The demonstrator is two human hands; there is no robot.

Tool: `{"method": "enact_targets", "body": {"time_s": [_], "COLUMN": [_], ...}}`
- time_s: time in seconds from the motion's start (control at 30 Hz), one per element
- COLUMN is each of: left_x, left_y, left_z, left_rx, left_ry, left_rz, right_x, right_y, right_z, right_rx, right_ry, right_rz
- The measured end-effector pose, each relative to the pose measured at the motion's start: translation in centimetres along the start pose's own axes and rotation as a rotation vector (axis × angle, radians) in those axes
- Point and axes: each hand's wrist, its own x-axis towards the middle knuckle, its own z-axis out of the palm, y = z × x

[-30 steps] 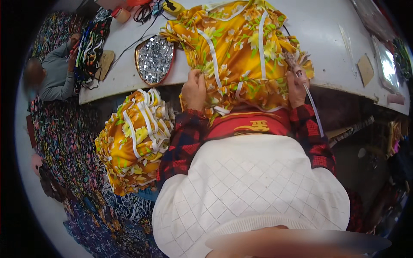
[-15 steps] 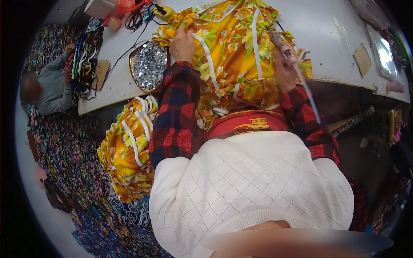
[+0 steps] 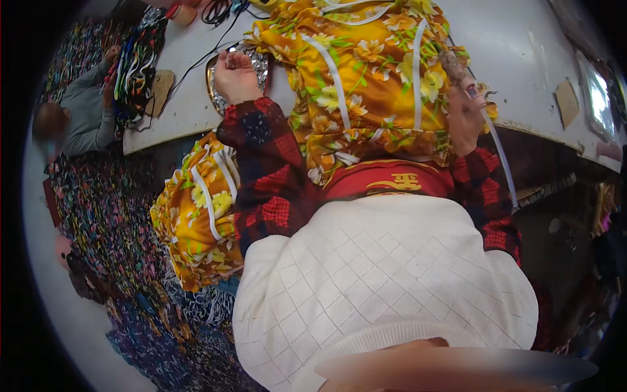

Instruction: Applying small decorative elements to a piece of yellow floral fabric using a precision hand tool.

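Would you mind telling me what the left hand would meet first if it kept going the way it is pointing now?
Probably the shiny tray of sequins: the left hand lies on it, fingers curled, pointing up the white table. Beyond are black cables; depth is unclear.

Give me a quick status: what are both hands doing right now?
Left hand curled loosely over the shiny sequin tray, holding nothing. Right hand gripping white strap at yellow floral garment. Nothing in the way.

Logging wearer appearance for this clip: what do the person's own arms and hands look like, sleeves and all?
Both arms wear red-and-black plaid sleeves to the wrist, under a white quilted vest with a diamond pattern. The left hand and right hand are bare, without gloves. No rings or watch can be made out.
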Motion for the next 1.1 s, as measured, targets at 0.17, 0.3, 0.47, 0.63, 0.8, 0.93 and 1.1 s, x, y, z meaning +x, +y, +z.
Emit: {"method": "enact_targets", "body": {"time_s": [0.17, 0.3, 0.47, 0.63, 0.8, 0.93, 1.1], "left_x": [-6.2, -6.9, -7.2, -7.8, -6.0, -5.7, -5.0], "left_y": [-4.3, -5.2, -4.4, -5.2, -4.5, -5.1, -6.0], "left_z": [-3.5, -3.3, -0.4, -0.7, 0.1, 1.1, 0.9], "left_rx": [0.144, 0.065, 0.434, 0.653, 0.586, 0.699, 0.963], "left_ry": [-0.351, -0.421, -0.222, -0.318, -0.393, -0.461, -0.4], "left_rz": [-0.529, -0.643, -0.337, -0.447, -0.419, -0.321, -0.238], "right_x": [0.3, 1.3, 3.0, 3.7, 4.0, 3.8, 3.7], "right_y": [-3.3, -3.6, -3.3, -2.5, -2.2, -2.6, -2.8], "right_z": [4.8, 8.8, 11.5, 13.3, 13.7, 13.5, 13.4], "right_rx": [0.383, 0.211, 0.101, 0.091, 0.013, -0.036, -0.054], "right_ry": [-0.363, -0.464, -0.496, -0.502, -0.533, -0.512, -0.489], "right_rz": [-0.103, -0.135, -0.25, -0.312, -0.312, -0.33, -0.377]}}
